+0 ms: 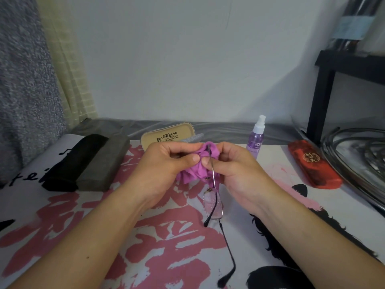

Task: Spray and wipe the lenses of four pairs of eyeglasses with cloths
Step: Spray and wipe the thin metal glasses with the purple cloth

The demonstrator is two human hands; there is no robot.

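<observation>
The purple cloth [194, 172] hides the upper lens of the eyeglasses [213, 205]; the beige case [166, 135] behind is partly hidden by the hands.

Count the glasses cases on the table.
4: a black case and a grey case side by side at left, a tan case behind the hands, a red case at right.
</observation>
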